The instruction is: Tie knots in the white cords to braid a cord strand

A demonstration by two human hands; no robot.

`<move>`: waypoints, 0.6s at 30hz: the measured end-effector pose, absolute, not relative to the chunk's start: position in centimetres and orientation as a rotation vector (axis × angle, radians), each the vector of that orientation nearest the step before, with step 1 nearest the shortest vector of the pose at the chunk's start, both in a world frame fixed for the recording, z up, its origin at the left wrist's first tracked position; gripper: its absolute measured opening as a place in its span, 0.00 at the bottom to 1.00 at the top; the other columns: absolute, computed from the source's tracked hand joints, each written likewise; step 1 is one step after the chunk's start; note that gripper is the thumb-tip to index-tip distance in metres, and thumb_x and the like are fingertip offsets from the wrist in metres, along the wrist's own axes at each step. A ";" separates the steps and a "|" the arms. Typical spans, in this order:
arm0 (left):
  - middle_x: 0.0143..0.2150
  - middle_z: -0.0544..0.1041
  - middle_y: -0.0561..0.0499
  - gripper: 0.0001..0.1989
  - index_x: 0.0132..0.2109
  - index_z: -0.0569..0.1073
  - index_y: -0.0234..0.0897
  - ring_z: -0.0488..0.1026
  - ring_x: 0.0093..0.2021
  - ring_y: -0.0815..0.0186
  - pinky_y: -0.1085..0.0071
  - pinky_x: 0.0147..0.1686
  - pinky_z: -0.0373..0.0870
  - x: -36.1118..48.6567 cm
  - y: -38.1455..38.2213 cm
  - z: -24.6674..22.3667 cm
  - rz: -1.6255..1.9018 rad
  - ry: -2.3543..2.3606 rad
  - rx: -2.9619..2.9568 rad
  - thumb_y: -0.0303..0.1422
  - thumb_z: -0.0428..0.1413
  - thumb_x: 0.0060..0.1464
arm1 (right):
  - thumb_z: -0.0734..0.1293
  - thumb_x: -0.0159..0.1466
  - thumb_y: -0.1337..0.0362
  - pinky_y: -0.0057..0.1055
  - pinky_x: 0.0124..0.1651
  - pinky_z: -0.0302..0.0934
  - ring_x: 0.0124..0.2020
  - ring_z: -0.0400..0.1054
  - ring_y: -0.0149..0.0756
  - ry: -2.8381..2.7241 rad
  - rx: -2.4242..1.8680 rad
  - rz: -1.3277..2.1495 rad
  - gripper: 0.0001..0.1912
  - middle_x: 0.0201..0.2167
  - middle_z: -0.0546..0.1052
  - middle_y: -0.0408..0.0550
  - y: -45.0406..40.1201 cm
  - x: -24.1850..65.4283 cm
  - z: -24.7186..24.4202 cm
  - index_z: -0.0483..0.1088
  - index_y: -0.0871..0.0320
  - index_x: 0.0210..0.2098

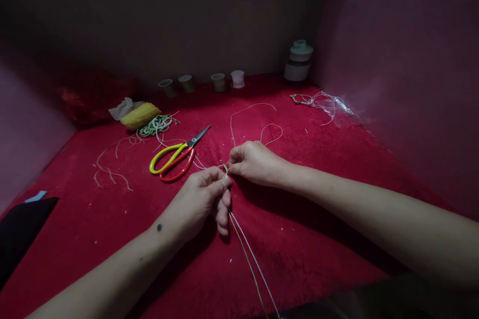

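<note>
Near the middle of the red cloth, my left hand (209, 194) pinches a green and white knotted cord (226, 169) between thumb and forefinger. My right hand (249, 162) is closed just to its right, its fingertips gripping a thin strand beside the knotted part. From under my left hand, a white cord (249, 246) and a tan cord (245, 246) run down to the front edge. Loose thin ends (275, 126) curl on the cloth beyond my right hand. Scissors (179, 157) with one yellow and one red handle lie left of the hands, blades pointing away.
Several thread spools (218, 82) stand along the back wall. A white jar (298, 62) is at the back right, with cords and clear plastic (333, 107) in front. A yellow bundle (140, 116) and a green-white cord pile (157, 124) lie left. A black item (22, 234) sits far left.
</note>
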State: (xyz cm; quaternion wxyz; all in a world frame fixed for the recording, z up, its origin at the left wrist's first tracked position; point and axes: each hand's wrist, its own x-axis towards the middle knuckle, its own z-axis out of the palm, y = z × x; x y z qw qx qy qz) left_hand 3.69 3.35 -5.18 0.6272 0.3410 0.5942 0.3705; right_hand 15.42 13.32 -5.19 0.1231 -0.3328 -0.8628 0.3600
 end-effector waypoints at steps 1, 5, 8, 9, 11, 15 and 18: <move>0.10 0.67 0.54 0.11 0.25 0.63 0.36 0.64 0.09 0.67 0.74 0.08 0.62 3.7 3.4 -5.2 0.851 1.356 0.778 0.34 0.49 0.54 | 0.63 0.53 0.71 0.25 0.26 0.51 0.23 0.62 0.28 -2.533 -0.983 1.022 0.05 0.22 0.73 0.46 13.3 15.3 -5.2 0.71 0.61 0.24; 0.10 0.67 0.55 0.10 0.25 0.63 0.36 0.64 0.08 0.67 0.74 0.08 0.62 3.5 3.4 -5.4 0.851 1.341 0.780 0.33 0.49 0.53 | 0.62 0.51 0.72 0.26 0.26 0.50 0.23 0.61 0.28 -2.547 -1.055 0.921 0.06 0.22 0.73 0.47 13.2 15.1 -5.4 0.71 0.60 0.24; 0.10 0.67 0.54 0.11 0.25 0.63 0.36 0.64 0.08 0.67 0.74 0.08 0.62 3.5 3.4 -5.5 0.846 1.338 0.802 0.33 0.49 0.54 | 0.61 0.51 0.71 0.27 0.25 0.48 0.21 0.60 0.28 -2.550 -1.078 0.857 0.07 0.22 0.72 0.48 13.0 15.1 -5.7 0.71 0.60 0.24; 0.10 0.67 0.54 0.11 0.25 0.63 0.36 0.64 0.08 0.66 0.73 0.08 0.62 3.4 3.4 -5.6 0.844 1.336 0.810 0.34 0.49 0.54 | 0.61 0.51 0.71 0.27 0.25 0.48 0.21 0.59 0.28 -2.552 -1.078 0.836 0.07 0.22 0.72 0.48 13.0 15.1 -5.8 0.71 0.60 0.24; 0.10 0.67 0.55 0.11 0.25 0.63 0.36 0.64 0.08 0.66 0.73 0.07 0.62 3.4 3.4 -5.7 0.849 1.337 0.815 0.35 0.49 0.54 | 0.61 0.52 0.71 0.27 0.24 0.47 0.20 0.58 0.27 -2.552 -1.074 0.808 0.07 0.21 0.71 0.47 12.9 15.0 -5.9 0.71 0.60 0.24; 0.10 0.66 0.56 0.11 0.25 0.63 0.36 0.62 0.07 0.68 0.73 0.07 0.61 3.3 3.4 -5.7 0.858 1.366 0.814 0.35 0.51 0.53 | 0.61 0.51 0.71 0.26 0.24 0.47 0.20 0.57 0.26 -2.546 -1.087 0.797 0.07 0.20 0.71 0.46 12.7 15.1 -5.8 0.70 0.60 0.23; 0.10 0.66 0.56 0.11 0.25 0.63 0.36 0.62 0.07 0.68 0.74 0.06 0.60 3.3 3.5 -5.6 0.846 1.376 0.831 0.35 0.51 0.53 | 0.61 0.52 0.71 0.26 0.24 0.47 0.20 0.57 0.26 -2.540 -1.098 0.780 0.07 0.20 0.70 0.46 12.6 15.2 -5.7 0.70 0.60 0.23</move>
